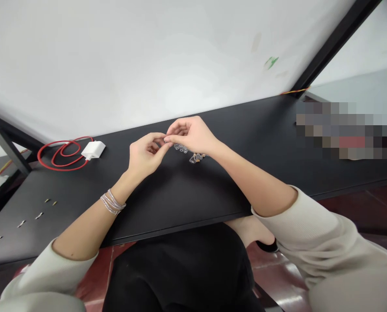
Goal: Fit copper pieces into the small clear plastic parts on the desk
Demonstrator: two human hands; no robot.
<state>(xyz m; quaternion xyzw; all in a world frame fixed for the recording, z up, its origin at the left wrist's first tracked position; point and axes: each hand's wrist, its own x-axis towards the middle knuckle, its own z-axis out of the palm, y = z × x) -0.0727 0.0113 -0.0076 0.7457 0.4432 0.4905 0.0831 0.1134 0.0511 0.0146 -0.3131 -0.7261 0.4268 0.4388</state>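
Over the black table (167, 195), my left hand (147, 152) and my right hand (193, 135) meet fingertip to fingertip. Both are closed in a pinch, and whatever they hold is too small to make out. Just below my right hand's fingers lie small clear round pieces (181, 148). A little further right, under that wrist, is a small cluster of clear and orange-brown pieces (196, 158). My right hand partly covers the things beneath it. A silvery bracelet (112, 203) is wound around my left wrist.
At the left stands a white charger (93, 150) with a coiled red cable (52, 164). Several small pale pieces (21, 223) and yellowish bits (54, 203) lie at the near left. A white wall (167, 60) rises behind the table. A blurred-out patch covers the far right.
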